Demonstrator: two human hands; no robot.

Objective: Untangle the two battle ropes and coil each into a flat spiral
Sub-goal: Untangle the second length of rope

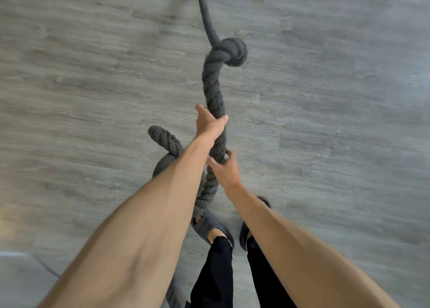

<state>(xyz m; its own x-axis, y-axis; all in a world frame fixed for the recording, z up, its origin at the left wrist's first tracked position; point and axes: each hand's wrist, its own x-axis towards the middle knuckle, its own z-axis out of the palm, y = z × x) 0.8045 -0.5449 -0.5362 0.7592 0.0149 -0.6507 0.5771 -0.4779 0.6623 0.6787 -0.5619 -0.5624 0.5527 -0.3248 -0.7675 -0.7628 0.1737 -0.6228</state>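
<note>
A thick dark grey twisted battle rope [213, 91] is lifted off the floor in front of me. It has a bulky knot [232, 51] near the top, and beyond the knot it runs away out of the top of the view. My left hand [209, 121] is wrapped around the rope below the knot. My right hand [224, 169] grips the same rope a little lower. Under my left forearm a rope end [162, 137] curls up, and more rope hangs down toward my feet. I cannot tell whether that end belongs to the second rope.
The floor [325, 121] is grey wood-look planks all around. My two feet in dark grey slippers [209, 226] and black trousers are at the bottom centre, right under the hanging rope. A paler strip of floor shows at the lower left edge.
</note>
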